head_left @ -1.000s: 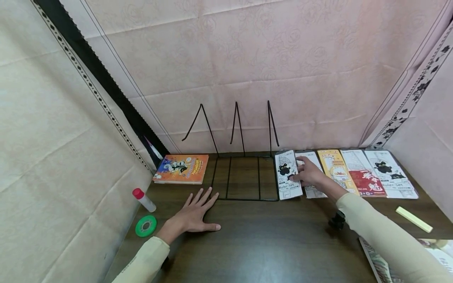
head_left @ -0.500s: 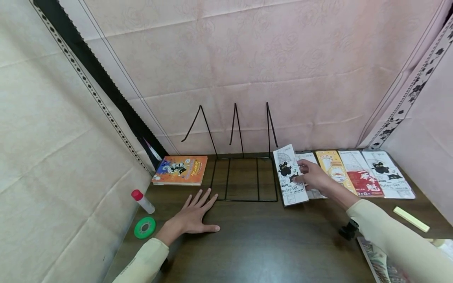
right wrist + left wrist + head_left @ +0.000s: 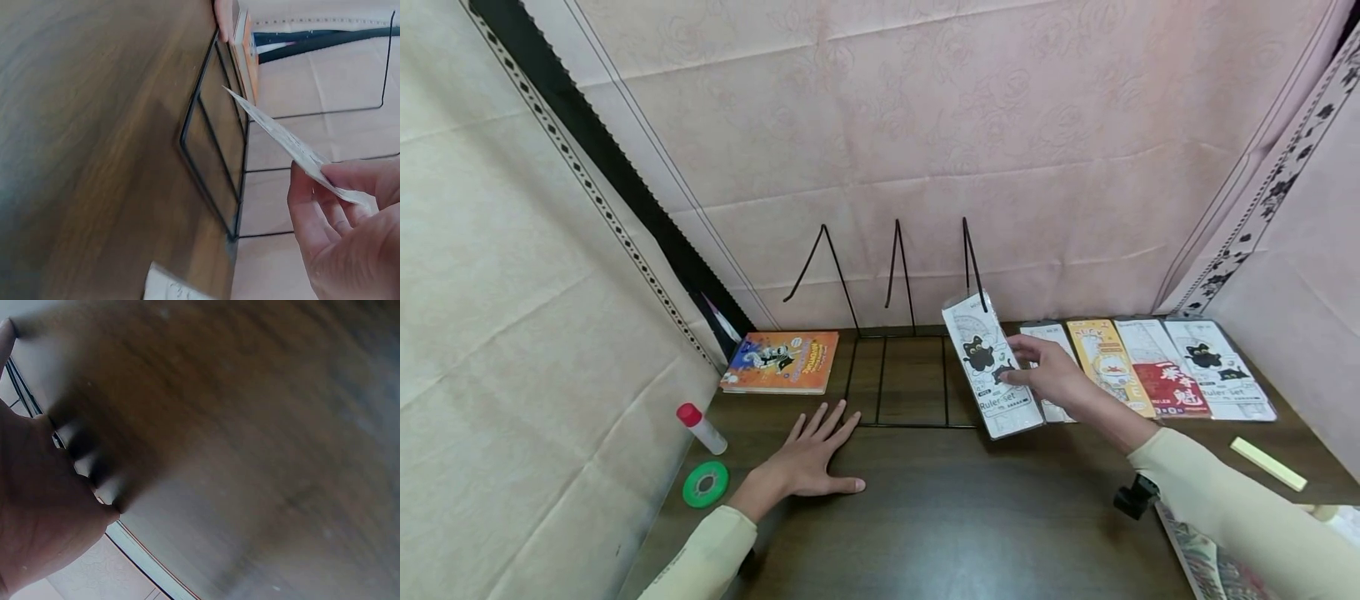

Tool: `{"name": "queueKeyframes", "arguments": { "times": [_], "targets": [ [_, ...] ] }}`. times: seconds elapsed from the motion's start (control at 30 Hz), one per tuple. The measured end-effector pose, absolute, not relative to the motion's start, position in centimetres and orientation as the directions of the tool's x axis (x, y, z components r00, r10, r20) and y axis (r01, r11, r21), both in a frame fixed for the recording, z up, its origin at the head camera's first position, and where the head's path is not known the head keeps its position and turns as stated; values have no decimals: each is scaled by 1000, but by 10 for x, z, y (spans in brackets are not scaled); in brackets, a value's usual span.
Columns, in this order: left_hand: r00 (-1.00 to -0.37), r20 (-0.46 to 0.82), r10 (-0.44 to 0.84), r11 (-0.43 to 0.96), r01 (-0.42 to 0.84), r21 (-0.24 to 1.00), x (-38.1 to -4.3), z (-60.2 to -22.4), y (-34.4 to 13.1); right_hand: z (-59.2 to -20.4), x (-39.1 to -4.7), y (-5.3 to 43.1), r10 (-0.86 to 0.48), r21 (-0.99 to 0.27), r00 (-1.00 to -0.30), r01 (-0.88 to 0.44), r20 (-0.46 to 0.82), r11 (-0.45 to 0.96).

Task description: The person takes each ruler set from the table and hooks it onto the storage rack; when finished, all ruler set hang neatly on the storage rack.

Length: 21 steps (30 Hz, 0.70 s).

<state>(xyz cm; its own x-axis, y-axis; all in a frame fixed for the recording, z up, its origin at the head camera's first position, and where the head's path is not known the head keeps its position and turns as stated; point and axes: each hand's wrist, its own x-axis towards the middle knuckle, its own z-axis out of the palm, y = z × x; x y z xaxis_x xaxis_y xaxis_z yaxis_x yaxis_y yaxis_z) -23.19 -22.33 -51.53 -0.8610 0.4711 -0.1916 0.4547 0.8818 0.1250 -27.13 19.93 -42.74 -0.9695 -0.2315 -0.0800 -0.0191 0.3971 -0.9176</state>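
In the head view my right hand (image 3: pixel 1048 377) pinches a white ruler set packet (image 3: pixel 981 367) with a black cat print by its right edge. The right wrist view shows the packet (image 3: pixel 281 137) edge-on between thumb and fingers, raised off the table. Its upper end tilts left, near the rightmost hook of the black wire rack (image 3: pixel 880 387); whether the hook passes through it I cannot tell. My left hand (image 3: pixel 808 458) lies flat with fingers spread, its fingertips at the rack's front left corner.
Right of the rack lie another white packet (image 3: pixel 1047 333), a yellow packet (image 3: pixel 1108 367), a red-and-white one (image 3: pixel 1165 367) and a white cat packet (image 3: pixel 1217 367). An orange book (image 3: pixel 782 362), glue stick (image 3: pixel 702 427), green tape roll (image 3: pixel 705 483) and pale yellow strip (image 3: pixel 1267 464) lie around.
My right hand has lifted the ruler set packet off the table and carried it left over the rack's right side, its top tilting left. The left hand has stayed put.
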Motion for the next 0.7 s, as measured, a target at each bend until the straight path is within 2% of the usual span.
{"name": "queueKeyframes", "arguments": {
  "times": [0.27,0.7],
  "targets": [
    [-858,-182,480,877,462,133,-231,-514,-223,-423,-270,180,-221,-758,-963,-260,156,598],
    [-860,-182,477,878,456,146,-231,-513,-223,-409,-268,150,-269,-694,-910,-416,317,588]
  ]
}}
